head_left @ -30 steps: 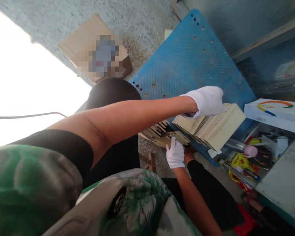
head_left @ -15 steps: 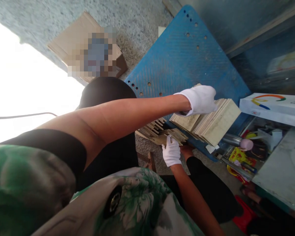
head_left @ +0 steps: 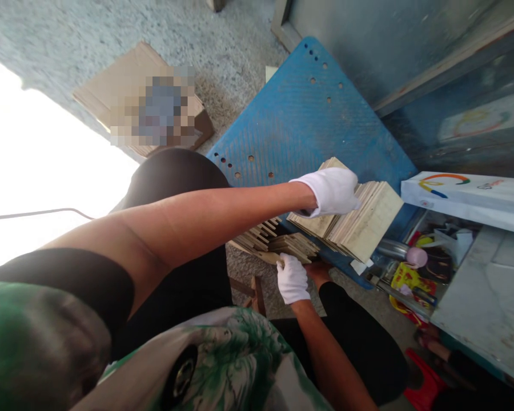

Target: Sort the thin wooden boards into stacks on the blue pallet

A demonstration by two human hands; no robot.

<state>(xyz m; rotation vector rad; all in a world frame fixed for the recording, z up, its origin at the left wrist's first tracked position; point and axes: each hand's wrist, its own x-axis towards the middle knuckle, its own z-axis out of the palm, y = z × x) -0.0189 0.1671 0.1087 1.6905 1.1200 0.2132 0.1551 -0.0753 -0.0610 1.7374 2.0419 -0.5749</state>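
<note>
My left hand (head_left: 332,191), in a white glove, reaches across and curls over the top of a fanned stack of thin pale wooden boards (head_left: 362,222). The stack lies at the near edge of a blue perforated table (head_left: 300,114). My right hand (head_left: 292,278), also gloved, is lower down and grips a smaller bundle of thin boards (head_left: 278,244) just below and in front of the table edge. That bundle is splayed out, and its lower part is hidden behind my left forearm.
A cardboard box (head_left: 154,108) lies on the concrete floor to the far left. A white box with a coloured logo (head_left: 466,194) sits to the right, above an open bin of clutter (head_left: 415,265). A grey slab (head_left: 488,302) and a red stool (head_left: 428,377) are lower right.
The view has shifted, so both hands and the boards sit further left in the picture. My left hand stays on the big stack. My right hand has drawn slightly nearer with its bundle.
</note>
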